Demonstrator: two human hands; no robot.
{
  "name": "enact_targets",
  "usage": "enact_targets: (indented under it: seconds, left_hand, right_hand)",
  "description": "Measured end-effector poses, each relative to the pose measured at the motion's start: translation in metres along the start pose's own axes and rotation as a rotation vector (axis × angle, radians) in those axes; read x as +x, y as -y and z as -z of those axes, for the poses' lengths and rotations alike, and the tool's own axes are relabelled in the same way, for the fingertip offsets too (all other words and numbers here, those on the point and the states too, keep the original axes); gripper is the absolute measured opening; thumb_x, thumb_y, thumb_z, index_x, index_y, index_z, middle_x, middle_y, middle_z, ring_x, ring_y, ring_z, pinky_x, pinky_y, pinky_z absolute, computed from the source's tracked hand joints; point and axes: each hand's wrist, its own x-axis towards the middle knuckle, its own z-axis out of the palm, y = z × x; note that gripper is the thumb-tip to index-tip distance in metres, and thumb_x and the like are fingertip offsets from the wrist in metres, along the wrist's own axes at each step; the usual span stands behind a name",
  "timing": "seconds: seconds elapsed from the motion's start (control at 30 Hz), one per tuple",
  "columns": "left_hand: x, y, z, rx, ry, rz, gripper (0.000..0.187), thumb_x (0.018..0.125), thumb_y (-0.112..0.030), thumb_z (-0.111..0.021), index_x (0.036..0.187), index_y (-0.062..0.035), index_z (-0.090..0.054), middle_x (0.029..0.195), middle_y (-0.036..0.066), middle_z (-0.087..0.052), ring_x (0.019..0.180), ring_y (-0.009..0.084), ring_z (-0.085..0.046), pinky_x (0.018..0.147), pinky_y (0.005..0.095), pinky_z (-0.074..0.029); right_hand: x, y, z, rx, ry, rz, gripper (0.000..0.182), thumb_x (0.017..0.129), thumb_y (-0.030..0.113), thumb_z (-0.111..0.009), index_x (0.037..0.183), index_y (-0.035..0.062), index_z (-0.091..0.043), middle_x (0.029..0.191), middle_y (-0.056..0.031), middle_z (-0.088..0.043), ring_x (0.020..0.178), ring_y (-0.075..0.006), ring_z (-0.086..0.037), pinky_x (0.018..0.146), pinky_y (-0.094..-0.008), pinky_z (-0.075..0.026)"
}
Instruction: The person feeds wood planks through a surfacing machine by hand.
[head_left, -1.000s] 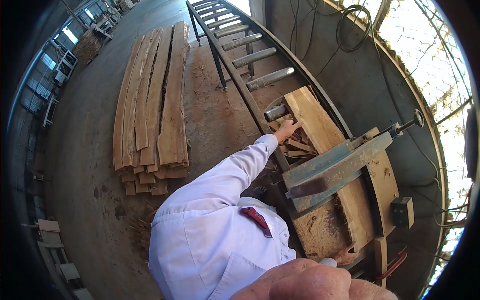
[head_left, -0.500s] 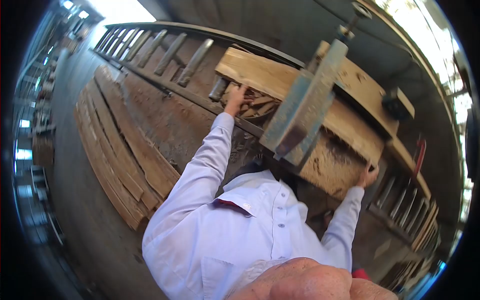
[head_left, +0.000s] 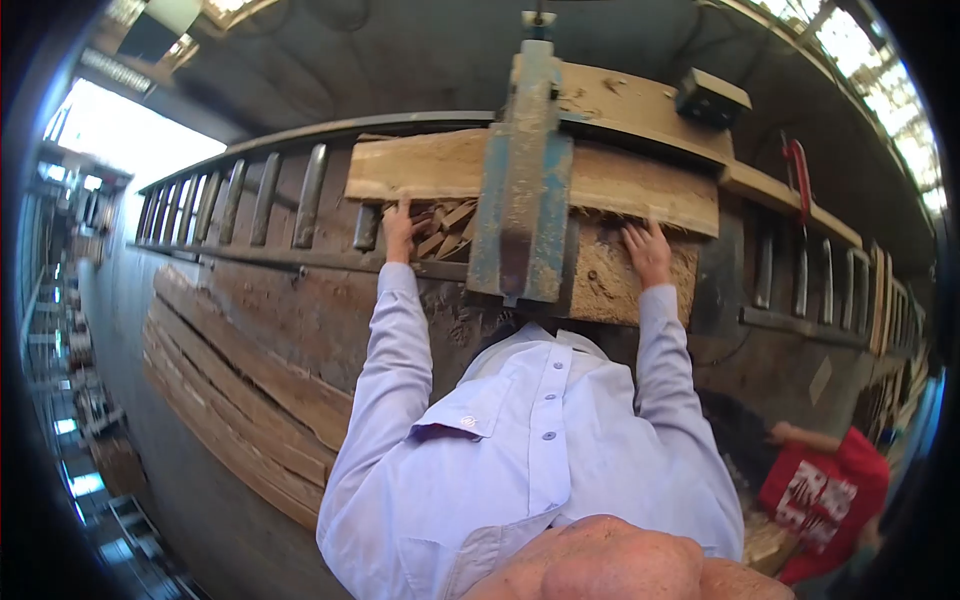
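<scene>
A long wooden plank [head_left: 420,167] lies across the machine bed and passes under a blue machine frame [head_left: 520,190]. My left hand [head_left: 398,230] touches the plank's near edge, left of the frame, with a finger stretched onto it and nothing enclosed. To the right of the frame, my right hand [head_left: 649,252] rests at the same near edge, fingers spread, over a sawdust-covered table [head_left: 615,285]. Wood offcuts [head_left: 447,230] are piled beside my left hand. The part of the plank beneath the frame is hidden.
Metal rollers [head_left: 266,198] run to the left, and more rollers [head_left: 800,275] stand at the right. Rough boards [head_left: 240,390] are stacked at lower left. A person in a red shirt [head_left: 820,495] is at lower right. A red handle [head_left: 800,180] stands behind the bed.
The view has turned and levelled. My right hand has left the plank's far right end and is now closer to the frame. The person in red has come into view.
</scene>
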Motion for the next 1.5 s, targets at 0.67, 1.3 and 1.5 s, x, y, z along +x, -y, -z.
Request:
enact_targets:
  seconds: [0.67, 1.3, 1.5]
  left_hand:
    - [0.014, 0.019, 0.008, -0.023, -0.118, -0.026, 0.05, 0.094, -0.043, -0.063, 0.108, 0.0043, -0.056, 0.098, 0.015, -0.068, 0.082, 0.0251, -0.07, 0.063, 0.0338, -0.06]
    - [0.029, 0.015, -0.011, -0.407, 0.111, 0.091, 0.03, 0.098, -0.029, -0.059, 0.108, -0.0013, -0.062, 0.1, 0.011, -0.071, 0.084, 0.0228, -0.068, 0.074, 0.032, -0.057]
    - [0.009, 0.014, 0.006, -0.334, 0.122, 0.152, 0.031, 0.099, -0.026, -0.055, 0.112, 0.002, -0.06, 0.104, 0.015, -0.069, 0.094, 0.0284, -0.067, 0.089, 0.0391, -0.055]
  right_hand:
    - [-0.061, 0.026, 0.08, 0.04, -0.346, 0.141, 0.03, 0.092, 0.022, -0.069, 0.117, 0.0081, -0.062, 0.109, -0.0061, -0.065, 0.099, -0.0245, -0.062, 0.083, -0.0452, -0.057]
    - [-0.086, 0.114, 0.124, -1.395, -0.355, 1.041, 0.034, 0.087, 0.024, -0.066, 0.115, 0.0047, -0.063, 0.125, -0.0185, -0.06, 0.121, -0.0344, -0.054, 0.105, -0.0422, -0.04]
    - [-0.074, 0.102, 0.144, -1.704, -0.333, 0.957, 0.056, 0.089, 0.035, -0.064, 0.133, 0.0023, -0.05, 0.146, -0.0209, -0.042, 0.139, -0.0365, -0.034, 0.117, -0.0442, -0.025]
